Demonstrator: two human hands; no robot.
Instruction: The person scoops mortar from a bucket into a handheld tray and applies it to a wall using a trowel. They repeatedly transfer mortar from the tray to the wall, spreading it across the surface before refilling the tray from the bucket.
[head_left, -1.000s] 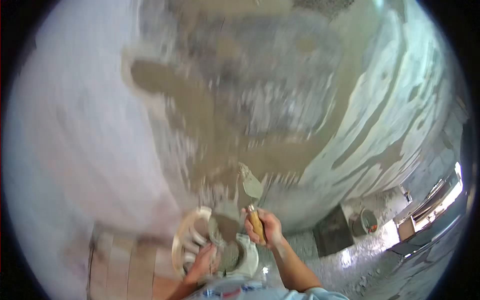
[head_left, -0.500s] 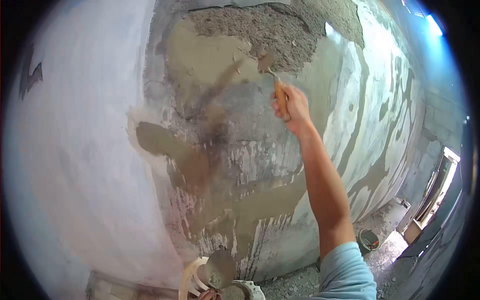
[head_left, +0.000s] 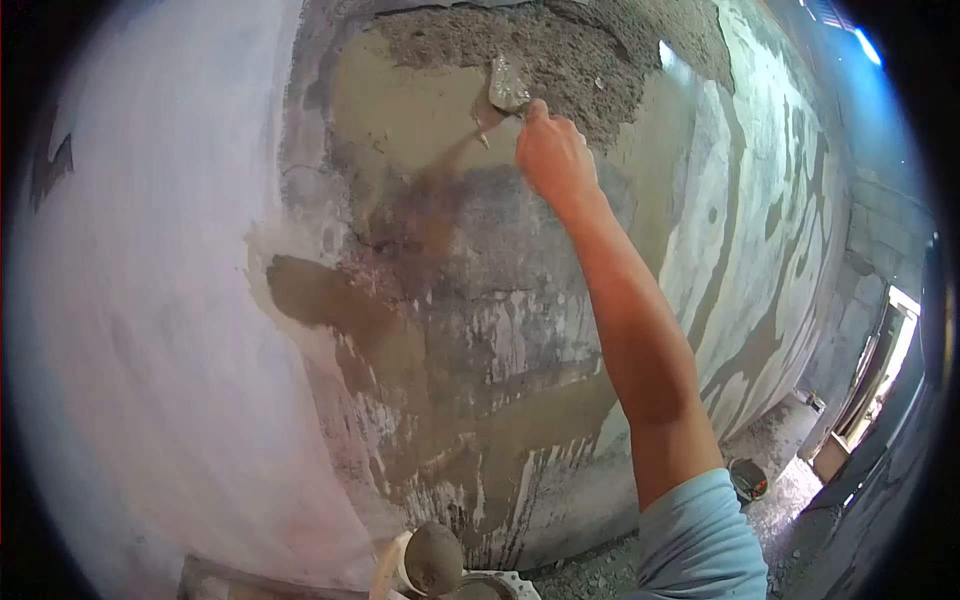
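Observation:
My right hand [head_left: 558, 150] is closed around a small trowel, its arm stretched up to the wall. The trowel's blade [head_left: 508, 88], coated with wet grey mortar, is at the border between the smooth fresh patch [head_left: 410, 105] and the rough bare layer [head_left: 570, 60]. My fist covers the wooden handle. At the bottom edge a rounded grey blade or plate [head_left: 434, 558] stands up in front of a pale curved plastic piece [head_left: 390, 565]; what supports it is cut off. My left hand is out of view.
The wall [head_left: 520, 240] carries damp streaks and peeling white paint. A bucket [head_left: 747, 480] stands on the rubble-strewn floor [head_left: 600, 560] at right, near a bright doorway [head_left: 880, 370]. Beside the rounded blade is a pale container rim [head_left: 510, 582].
My right hand has moved up and left and turned over, so the trowel blade now shows its mortar-covered face. My left fingertips have dropped out of the bottom edge.

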